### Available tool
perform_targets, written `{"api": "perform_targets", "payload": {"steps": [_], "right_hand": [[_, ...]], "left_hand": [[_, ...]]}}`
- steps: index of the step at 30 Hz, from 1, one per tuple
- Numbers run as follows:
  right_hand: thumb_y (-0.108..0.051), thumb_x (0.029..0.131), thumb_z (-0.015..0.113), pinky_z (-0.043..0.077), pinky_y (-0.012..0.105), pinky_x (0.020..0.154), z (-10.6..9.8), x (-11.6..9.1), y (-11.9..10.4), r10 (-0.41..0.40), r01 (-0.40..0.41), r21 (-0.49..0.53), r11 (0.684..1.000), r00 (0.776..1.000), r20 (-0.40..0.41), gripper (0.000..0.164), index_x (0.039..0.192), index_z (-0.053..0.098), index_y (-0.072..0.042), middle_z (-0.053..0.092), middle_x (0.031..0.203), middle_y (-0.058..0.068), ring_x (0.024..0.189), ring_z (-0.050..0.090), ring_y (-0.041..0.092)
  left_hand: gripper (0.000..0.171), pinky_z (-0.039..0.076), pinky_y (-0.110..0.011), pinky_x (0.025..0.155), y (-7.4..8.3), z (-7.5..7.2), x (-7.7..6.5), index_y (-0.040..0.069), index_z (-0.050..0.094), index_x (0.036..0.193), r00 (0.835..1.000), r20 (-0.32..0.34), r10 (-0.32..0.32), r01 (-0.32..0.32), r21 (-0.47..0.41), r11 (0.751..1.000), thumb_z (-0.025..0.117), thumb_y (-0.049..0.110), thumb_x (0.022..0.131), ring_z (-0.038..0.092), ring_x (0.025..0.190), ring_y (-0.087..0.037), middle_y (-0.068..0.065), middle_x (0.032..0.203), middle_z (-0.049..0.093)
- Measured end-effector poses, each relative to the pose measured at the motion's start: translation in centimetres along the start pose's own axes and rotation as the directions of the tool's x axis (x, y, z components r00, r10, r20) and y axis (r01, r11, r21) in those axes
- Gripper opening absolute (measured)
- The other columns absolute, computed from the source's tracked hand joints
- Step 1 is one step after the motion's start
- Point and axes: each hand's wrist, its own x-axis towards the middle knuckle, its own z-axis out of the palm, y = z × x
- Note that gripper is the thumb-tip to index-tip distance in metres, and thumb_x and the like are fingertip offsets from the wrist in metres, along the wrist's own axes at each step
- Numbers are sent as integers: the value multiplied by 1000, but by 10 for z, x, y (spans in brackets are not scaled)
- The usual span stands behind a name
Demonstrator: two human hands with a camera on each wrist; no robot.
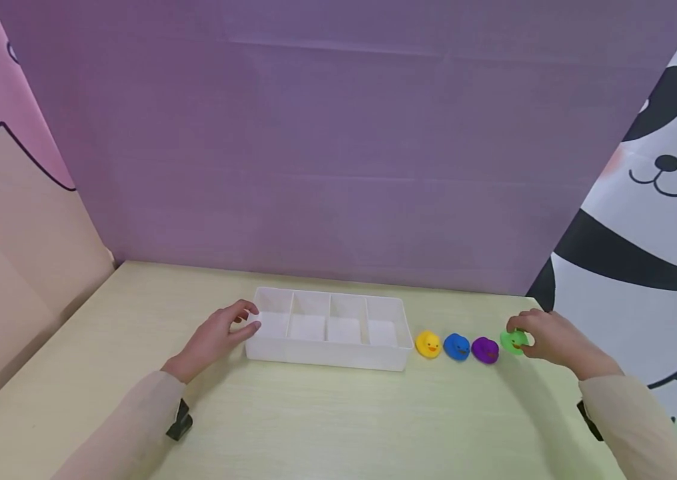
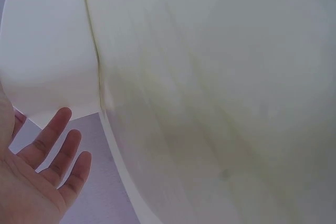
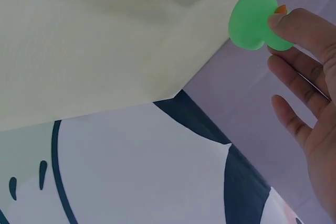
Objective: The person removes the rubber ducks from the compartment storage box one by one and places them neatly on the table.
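A white plastic box point(image 1: 325, 353) with a row of compartments stands on the table. At its left end is my left hand point(image 1: 218, 335), fingers slightly bent and spread; whether the fingertips touch the wall cannot be told. In the left wrist view, the same hand point(image 2: 39, 174) shows loose fingers beside the white box point(image 2: 50, 40). Thumb and fingers of my right hand point(image 1: 557, 340) pinch a green rubber duck point(image 1: 512, 341). The right wrist view shows the thumb pressed on the green duck point(image 3: 251, 19). A purple duck point(image 1: 485, 350) sits just left of it.
Left of the purple duck sit a blue duck point(image 1: 456, 347) and a yellow duck point(image 1: 428, 344), the yellow one beside the box's right end. Behind the pale table point(image 1: 314, 420) rises a purple backdrop point(image 1: 338, 153). A panda-printed panel point(image 1: 626, 320) borders the right side.
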Motion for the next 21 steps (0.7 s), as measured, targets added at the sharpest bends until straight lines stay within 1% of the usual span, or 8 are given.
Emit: {"api": "perform_targets", "payload": {"steps": [3, 9, 11, 16, 21], "right_hand": [[-3, 60, 79, 44, 27, 58, 6, -3, 4, 8, -8, -1, 1000, 1000, 20, 29, 81, 63, -14, 58, 76, -8, 69, 50, 11], [-3, 61, 79, 39, 30, 58, 20, -9, 9, 44, -47, 34, 998, 996, 83, 29, 83, 63, -14, 56, 75, -9, 68, 48, 11], [-3, 61, 79, 39, 31, 59, 25, -10, 10, 56, -59, 38, 998, 995, 87, 29, 83, 64, -14, 57, 76, -9, 68, 49, 12], [-4, 60, 80, 44, 38, 63, 32, -11, 11, 73, -78, 50, 996, 993, 93, 30, 84, 64, -13, 61, 79, -5, 71, 51, 14], [-2, 60, 79, 46, 38, 64, 35, -12, 10, 71, -75, 50, 996, 994, 78, 30, 84, 64, -13, 60, 79, -4, 72, 51, 14]], "left_hand": [[29, 45, -45, 84, -1, 1, 0, 22, 53, 112, 1000, -3, -2, 2, 3, 1000, 56, 40, 89, 53, 107, -25, -7, 110, 60], [29, 45, -44, 84, -2, 2, 0, 25, 52, 112, 1000, -6, -7, 7, 7, 1000, 55, 42, 89, 53, 107, -24, -5, 110, 59], [29, 45, -44, 84, -3, 2, 0, 25, 52, 112, 1000, -4, -5, 5, 7, 1000, 55, 42, 89, 53, 106, -24, -5, 110, 59], [29, 45, -43, 83, -3, 1, 0, 25, 52, 112, 1000, -6, -6, 6, 10, 1000, 55, 42, 89, 53, 106, -23, -5, 110, 59], [28, 45, -42, 83, -2, 1, 0, 26, 52, 112, 1000, -9, -7, 7, 12, 1000, 55, 42, 89, 53, 105, -22, -4, 109, 59]]}}
